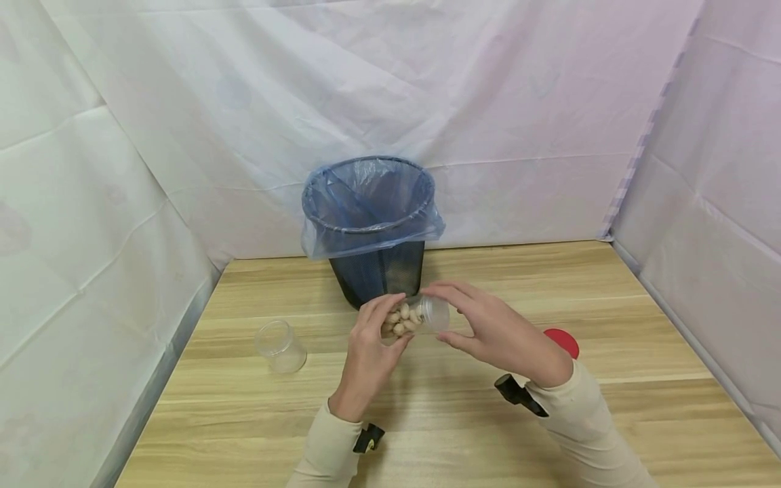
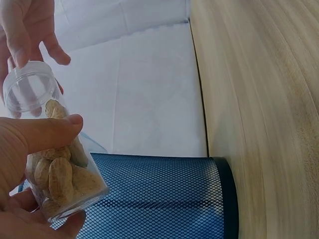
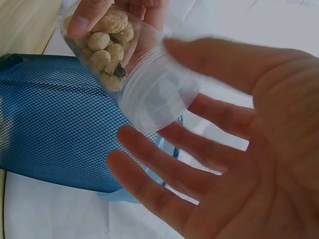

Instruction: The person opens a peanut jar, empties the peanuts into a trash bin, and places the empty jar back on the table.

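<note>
My left hand [image 1: 369, 339] grips a clear jar [image 2: 92, 175] with several peanuts [image 2: 61, 179] inside, thumb on one side and fingers around the other. The jar lies tilted nearly on its side in the head view, its neck [image 1: 436, 314] toward the right. Around that end my right hand [image 1: 488, 325] is held with its fingers spread and thumb apart; whether they touch the rim is hard to tell. Inside the right wrist view, the jar's translucent end [image 3: 159, 97] lies between thumb and fingers. I cannot tell if a clear cover closes it.
A mesh wastebasket [image 1: 381, 271] lined with a blue plastic bag [image 1: 317, 234] stands just behind the hands. To the left, a clear jar [image 1: 282, 347] sits on the wooden table [image 1: 232, 434]. A red lid [image 1: 563, 342] lies by the right forearm. White cloth walls [image 1: 518, 196] surround the table.
</note>
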Motion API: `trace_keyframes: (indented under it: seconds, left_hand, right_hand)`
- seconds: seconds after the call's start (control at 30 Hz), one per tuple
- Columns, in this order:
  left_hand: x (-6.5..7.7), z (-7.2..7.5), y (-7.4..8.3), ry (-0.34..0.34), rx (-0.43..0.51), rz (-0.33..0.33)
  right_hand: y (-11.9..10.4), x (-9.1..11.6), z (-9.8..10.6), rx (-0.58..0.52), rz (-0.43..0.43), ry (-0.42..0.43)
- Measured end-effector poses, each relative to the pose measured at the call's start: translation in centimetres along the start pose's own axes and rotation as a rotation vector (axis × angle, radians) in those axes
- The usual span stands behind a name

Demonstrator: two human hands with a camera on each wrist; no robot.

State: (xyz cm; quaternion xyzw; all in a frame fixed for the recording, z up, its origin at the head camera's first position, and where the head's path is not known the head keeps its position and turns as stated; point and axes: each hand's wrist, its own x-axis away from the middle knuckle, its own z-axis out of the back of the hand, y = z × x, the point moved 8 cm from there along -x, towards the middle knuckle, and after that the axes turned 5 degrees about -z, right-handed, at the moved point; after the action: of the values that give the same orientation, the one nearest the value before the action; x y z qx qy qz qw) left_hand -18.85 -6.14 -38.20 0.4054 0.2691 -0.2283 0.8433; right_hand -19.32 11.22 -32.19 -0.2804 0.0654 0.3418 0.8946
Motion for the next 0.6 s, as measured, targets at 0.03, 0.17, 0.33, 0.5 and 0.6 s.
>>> trace_keyframes:
  seconds: [0.03,0.17,0.33,0.5,0.6]
  left_hand:
    - [0.0,0.0,0.0,-0.001,-0.001,0.0]
    - [0.0,-0.1,0.1,0.001,-0.005,-0.006]
    - [0.0,-0.1,0.3,0.013,-0.018,-0.024]
    - [-0.1,-0.1,0.4,0.011,-0.025,-0.029]
    - [0.0,-0.1,0.3,0.006,-0.024,-0.031]
  right_hand:
    - [0.1,0.0,0.0,-0.003,-0.008,0.003]
    - [0.9,0.0,-0.3,-0.062,-0.095,-0.02]
    - [2.1,-0.2,-1.0,-0.15,-0.228,-0.09]
    - [2.1,-0.1,-1.0,-0.141,-0.224,-0.091]
    - [1.8,0.0,-0.9,-0.123,-0.196,-0.089]
